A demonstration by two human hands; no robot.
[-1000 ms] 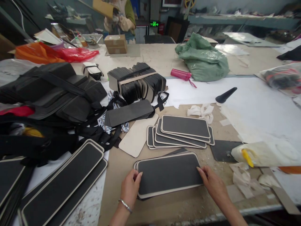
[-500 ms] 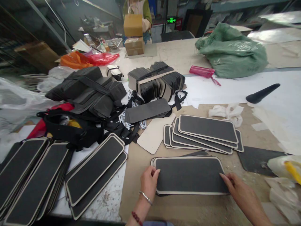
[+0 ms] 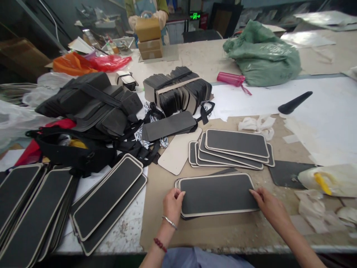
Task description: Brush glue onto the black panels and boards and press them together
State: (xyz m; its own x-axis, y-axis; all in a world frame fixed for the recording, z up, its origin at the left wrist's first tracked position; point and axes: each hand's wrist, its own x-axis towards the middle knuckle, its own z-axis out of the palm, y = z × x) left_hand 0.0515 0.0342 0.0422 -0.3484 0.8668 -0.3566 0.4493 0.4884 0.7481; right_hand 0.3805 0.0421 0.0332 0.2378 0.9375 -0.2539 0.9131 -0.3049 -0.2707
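One worktop (image 3: pixel 122 230) spread below the hands, speckled white at its near left; a brown sheet (image 3: pixel 167 236) covered its middle; a strapped dark bundle (image 3: pixel 97 100) lay beyond it to the left, and a green sack (image 3: pixel 263 56) slumped at the far right; two stacks (image 3: pixel 33 216) of dark, pale-rimmed panels filled the near left corner, with a smaller pile (image 3: pixel 108 201) just beside them; a fanned pile (image 3: pixel 237 143) rested on the sheet; nearer, the top panel (image 3: pixel 217 195) lay over several others, between both hands; the left hand (image 3: pixel 172 204) kept a nearly closed grip on its left end, thumb on the face; the right hand (image 3: pixel 269 203) had a similarly narrow grip at its right end; a pink tube (image 3: pixel 231 79) lay near the sack; a silver bangle (image 3: pixel 169 222) circled the left wrist, red beads (image 3: pixel 160 245) below it.
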